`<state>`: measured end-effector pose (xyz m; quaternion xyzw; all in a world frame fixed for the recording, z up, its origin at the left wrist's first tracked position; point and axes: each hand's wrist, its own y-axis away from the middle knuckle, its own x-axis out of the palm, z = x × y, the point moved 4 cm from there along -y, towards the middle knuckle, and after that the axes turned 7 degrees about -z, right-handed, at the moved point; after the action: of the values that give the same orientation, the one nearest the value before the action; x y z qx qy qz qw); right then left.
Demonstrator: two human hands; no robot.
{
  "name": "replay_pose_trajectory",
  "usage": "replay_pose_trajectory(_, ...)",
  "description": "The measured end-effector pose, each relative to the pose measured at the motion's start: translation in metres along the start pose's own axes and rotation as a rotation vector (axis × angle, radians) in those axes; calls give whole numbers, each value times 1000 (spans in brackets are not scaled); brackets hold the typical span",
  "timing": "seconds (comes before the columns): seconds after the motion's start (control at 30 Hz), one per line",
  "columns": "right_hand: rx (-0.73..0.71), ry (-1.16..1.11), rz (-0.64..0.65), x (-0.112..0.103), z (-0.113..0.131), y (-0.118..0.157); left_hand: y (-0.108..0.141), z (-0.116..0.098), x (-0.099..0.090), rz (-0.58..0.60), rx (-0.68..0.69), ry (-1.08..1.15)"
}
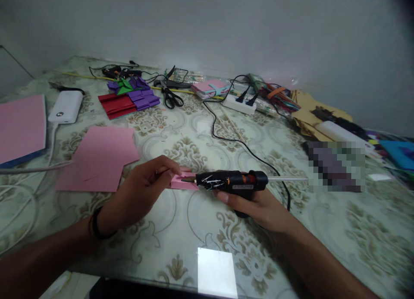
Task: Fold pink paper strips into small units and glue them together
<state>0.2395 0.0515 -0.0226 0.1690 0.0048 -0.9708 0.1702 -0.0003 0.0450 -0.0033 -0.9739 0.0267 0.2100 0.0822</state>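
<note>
A black glue gun (pixel 233 181) with a clear stick out of its back is held in my right hand (pixel 258 206), fingers wrapped round its handle. Its nozzle points left and meets a small folded piece of pink paper (pixel 184 184). My left hand (pixel 142 187) pinches that folded piece at its left end, thumb and forefinger together. Just behind my left hand, a larger cut sheet of pink paper (pixel 100 161) lies flat on the patterned tablecloth (pixel 181 234).
Left are a white power bank (pixel 67 106) with a cable and pink sheets (pixel 22 126). Folded red and purple papers (pixel 118 105), black scissors (pixel 171 96), a power strip (pixel 239 104) and a paper stack (pixel 210 88) line the back. A black cord curves toward the glue gun.
</note>
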Motion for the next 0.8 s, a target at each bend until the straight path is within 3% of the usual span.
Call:
replay_pose_trajectory(0.23,-59,72,-22,-1,3,1,2,5,-2,-46,-15,29)
replay_pose_trajectory(0.47,-78,224,-143,1,4,3,2,5,6,121,41,108)
replay_pose_trajectory(0.7,1,162,-209,0,-10,5,1,0,1,91,23,9)
replay_pose_trajectory(0.8,-6,165,-196,0,-10,5,1,-2,2,95,-4,95)
